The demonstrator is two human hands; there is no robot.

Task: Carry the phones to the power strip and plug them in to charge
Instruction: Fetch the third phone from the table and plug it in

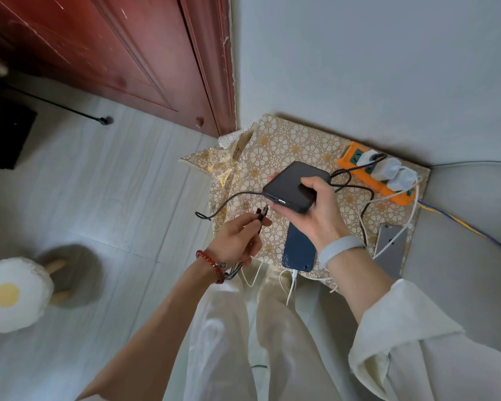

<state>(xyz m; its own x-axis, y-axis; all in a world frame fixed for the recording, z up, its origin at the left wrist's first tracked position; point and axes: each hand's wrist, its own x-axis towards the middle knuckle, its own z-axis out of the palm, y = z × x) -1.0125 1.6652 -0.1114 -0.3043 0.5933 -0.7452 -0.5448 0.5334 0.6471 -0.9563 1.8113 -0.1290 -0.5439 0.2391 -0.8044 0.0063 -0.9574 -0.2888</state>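
Right hand (pixel 315 209): my fingers curl round a black phone (pixel 294 185), held above the small table (pixel 287 140), its charging port facing my left hand.
Left hand (pixel 237 241): I pinch the plug of a black braided cable (pixel 350 180), just short of the port.
Table: orange power strip (pixel 379 180) with white chargers; blue phone (pixel 298 250) and grey phone (pixel 391 250), each with a white cable at it.
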